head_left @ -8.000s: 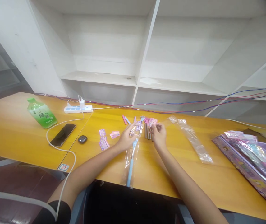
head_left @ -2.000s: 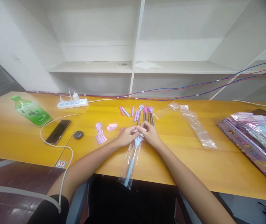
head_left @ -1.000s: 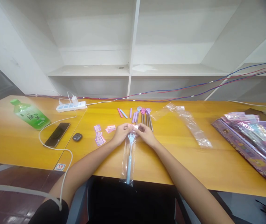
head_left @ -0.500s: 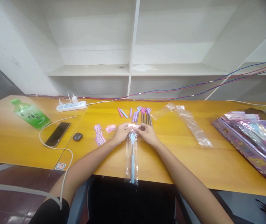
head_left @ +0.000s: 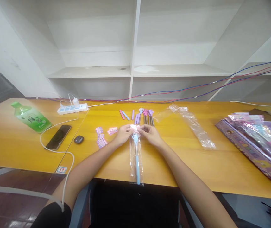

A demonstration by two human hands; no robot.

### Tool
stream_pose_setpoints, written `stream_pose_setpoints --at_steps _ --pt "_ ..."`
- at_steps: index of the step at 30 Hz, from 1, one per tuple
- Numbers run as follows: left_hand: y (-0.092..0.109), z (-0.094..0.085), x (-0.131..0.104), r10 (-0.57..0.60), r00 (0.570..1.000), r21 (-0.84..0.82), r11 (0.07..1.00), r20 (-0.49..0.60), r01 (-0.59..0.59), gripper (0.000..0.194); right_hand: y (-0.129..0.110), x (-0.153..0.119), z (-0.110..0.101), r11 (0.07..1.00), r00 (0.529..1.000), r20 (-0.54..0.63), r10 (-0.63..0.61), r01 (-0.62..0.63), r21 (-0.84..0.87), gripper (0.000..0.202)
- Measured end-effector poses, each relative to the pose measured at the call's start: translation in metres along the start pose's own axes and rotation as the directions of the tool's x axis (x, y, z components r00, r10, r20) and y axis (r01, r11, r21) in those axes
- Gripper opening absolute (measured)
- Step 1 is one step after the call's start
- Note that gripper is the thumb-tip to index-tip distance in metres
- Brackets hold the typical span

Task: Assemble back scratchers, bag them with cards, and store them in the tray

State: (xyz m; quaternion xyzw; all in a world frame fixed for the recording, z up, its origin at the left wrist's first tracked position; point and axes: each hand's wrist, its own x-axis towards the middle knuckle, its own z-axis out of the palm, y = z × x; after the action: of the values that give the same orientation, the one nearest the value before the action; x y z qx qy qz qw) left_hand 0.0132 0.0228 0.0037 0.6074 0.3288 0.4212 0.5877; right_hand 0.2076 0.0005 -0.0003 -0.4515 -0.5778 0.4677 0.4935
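Note:
A light blue back scratcher (head_left: pixel 137 164) lies inside a clear plastic bag (head_left: pixel 132 167), its hand-shaped head towards the back and its handle at the table's front edge. At the bag's top end is a pink printed card (head_left: pixel 135 127). My left hand (head_left: pixel 123 135) pinches the card end of the bag from the left. From the right, my right hand (head_left: pixel 150 134) pinches the same end. Just behind my hands lie several back scratchers (head_left: pixel 145 113) with blue, pink and purple heads. Loose pink, blue and purple handle sleeves (head_left: pixel 126 115) lie beside them.
Pink cards (head_left: pixel 101 141) lie left of my hands. Further left are an earphone case (head_left: pixel 78 139), a phone (head_left: pixel 59 137), a power strip (head_left: pixel 72 108) and a green bottle (head_left: pixel 32 117). Empty plastic bags (head_left: pixel 194 126) and a purple box (head_left: pixel 251 148) of bagged scratchers lie right.
The bag's lower end with the scratcher's handle has swung slightly to the right. Both hands stay pinched at the card end.

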Motion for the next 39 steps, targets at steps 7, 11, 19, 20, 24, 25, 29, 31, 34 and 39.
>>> stream_pose_setpoints --at_steps 7,11,19,20,24,25,29,31,34,39 --pt "0.007 0.0 0.0 -0.033 0.999 -0.031 0.999 0.035 0.034 0.022 -0.002 -0.001 -0.007 0.999 1.0 0.029 -0.003 0.005 -0.052 0.038" --pt "-0.002 -0.001 0.004 -0.055 0.997 -0.093 0.994 0.063 0.06 0.029 0.001 0.001 -0.007 0.996 1.0 0.019 0.001 0.0 -0.091 0.038" --pt "-0.014 -0.01 0.014 -0.025 0.985 -0.174 0.985 -0.17 -0.004 0.031 -0.042 -0.026 -0.005 0.778 0.993 -0.117 -0.021 -0.058 -0.626 0.042" --pt "-0.015 -0.012 0.016 -0.015 0.981 -0.192 0.981 -0.194 -0.023 0.033 -0.048 -0.038 0.0 0.726 0.997 -0.072 0.03 -0.072 -0.684 0.043" --pt "-0.012 -0.013 0.018 -0.028 0.983 -0.312 0.95 -0.183 -0.031 0.033 -0.055 -0.086 0.027 0.518 0.984 0.001 0.179 -0.094 -0.85 0.042" --pt "-0.01 -0.012 0.017 -0.043 0.988 -0.339 0.941 -0.148 -0.01 0.033 -0.053 -0.096 0.033 0.477 0.983 0.001 0.183 -0.087 -0.874 0.034" --pt "0.0 -0.009 0.012 -0.117 0.993 -0.407 0.907 -0.007 0.104 0.035 -0.048 -0.121 0.029 0.345 0.986 -0.047 0.16 -0.1 -0.933 0.018" --pt "0.005 -0.008 0.009 -0.138 0.99 -0.434 0.891 0.018 0.132 0.034 -0.05 -0.129 0.006 0.285 0.989 -0.09 0.12 -0.121 -0.951 0.023" --pt "0.01 -0.007 0.007 -0.133 0.99 -0.434 0.891 0.038 0.136 0.035 -0.063 -0.137 -0.053 0.176 0.978 -0.205 0.026 -0.207 -0.962 0.029" --pt "0.014 -0.003 0.003 -0.15 0.985 -0.358 0.918 0.084 0.171 0.038 -0.099 -0.148 -0.196 -0.109 0.856 -0.489 -0.169 -0.509 -0.854 0.038"
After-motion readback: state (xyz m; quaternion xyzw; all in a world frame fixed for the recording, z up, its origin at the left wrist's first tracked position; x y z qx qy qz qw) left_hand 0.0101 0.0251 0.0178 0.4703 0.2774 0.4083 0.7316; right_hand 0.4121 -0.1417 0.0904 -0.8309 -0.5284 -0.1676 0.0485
